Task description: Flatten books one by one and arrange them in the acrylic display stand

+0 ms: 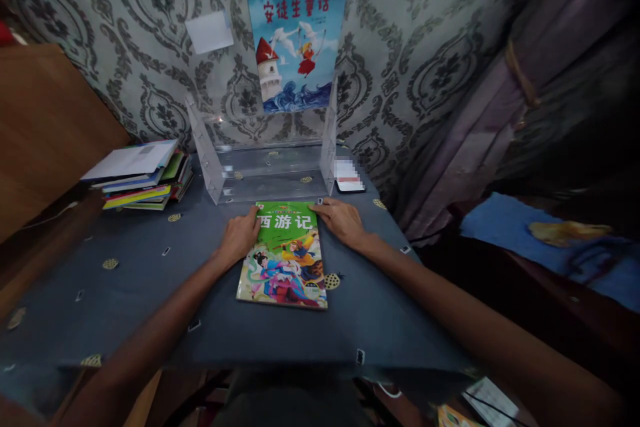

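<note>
A picture book with a green cover, white Chinese characters and colourful figures lies on the dark blue tablecloth, its top pointing away from me. My left hand is closed on its upper left edge, thumb and fingers at the corner. At the upper right corner, my right hand grips the cover's edge between thumb and fingers. Just beyond the book stands a clear acrylic rack with stepped sides; no book rests on its shelves.
A stack of books sits on the left by a wooden panel. A blue storybook poster and a white card hang on the patterned wall. Right of the rack lies a phone-like object; a purple curtain hangs farther right.
</note>
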The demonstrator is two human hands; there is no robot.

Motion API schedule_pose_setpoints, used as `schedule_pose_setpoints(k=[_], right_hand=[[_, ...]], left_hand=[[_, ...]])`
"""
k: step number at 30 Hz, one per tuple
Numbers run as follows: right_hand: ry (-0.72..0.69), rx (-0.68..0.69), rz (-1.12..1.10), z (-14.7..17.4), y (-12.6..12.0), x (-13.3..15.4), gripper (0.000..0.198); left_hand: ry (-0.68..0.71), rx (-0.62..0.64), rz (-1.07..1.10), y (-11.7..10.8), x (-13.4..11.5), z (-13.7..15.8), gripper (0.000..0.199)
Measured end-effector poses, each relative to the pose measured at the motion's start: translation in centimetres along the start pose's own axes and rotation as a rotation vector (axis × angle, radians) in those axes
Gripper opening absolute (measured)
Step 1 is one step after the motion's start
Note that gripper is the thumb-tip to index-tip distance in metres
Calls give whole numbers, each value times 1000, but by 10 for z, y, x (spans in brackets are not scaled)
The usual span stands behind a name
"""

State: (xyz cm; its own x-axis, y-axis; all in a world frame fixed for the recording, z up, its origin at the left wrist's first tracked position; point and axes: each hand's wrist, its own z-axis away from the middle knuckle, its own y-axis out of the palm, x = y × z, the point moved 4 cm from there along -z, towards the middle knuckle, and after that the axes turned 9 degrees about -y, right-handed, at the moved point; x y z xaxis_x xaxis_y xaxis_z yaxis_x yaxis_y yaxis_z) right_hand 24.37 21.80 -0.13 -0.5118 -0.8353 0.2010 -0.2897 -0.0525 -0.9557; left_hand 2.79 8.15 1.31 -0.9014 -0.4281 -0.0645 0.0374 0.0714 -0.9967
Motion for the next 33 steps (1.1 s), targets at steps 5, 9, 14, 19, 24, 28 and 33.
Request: schedule_pose_setpoints(k=[5,9,14,19,24,28,33], right_hand=[[0,58,53,-11,-6,1,38],[9,65,71,-21,-7,-4,39],[17,46,83,-29,-6,-8,38],[12,38,98,-30,-10,-6,39],[2,-18,130,-30,-14,13,36],[-225,-81,50,-27,-4,49,34],[-348,-151,-96,-24,13,58,37]], left_hand=[[-70,60,23,-7,-7,-1,42],[-73,57,61,-5,-10,-5,40],[-82,44,50,-3,-13,-9,38],[-99,31,35,-3,-13,-13,40],[-91,24,35,-1,-12,-14,41],[-74,21,28,0,-14,-18,41],[-66,30,10,-1,-18,-22,42]])
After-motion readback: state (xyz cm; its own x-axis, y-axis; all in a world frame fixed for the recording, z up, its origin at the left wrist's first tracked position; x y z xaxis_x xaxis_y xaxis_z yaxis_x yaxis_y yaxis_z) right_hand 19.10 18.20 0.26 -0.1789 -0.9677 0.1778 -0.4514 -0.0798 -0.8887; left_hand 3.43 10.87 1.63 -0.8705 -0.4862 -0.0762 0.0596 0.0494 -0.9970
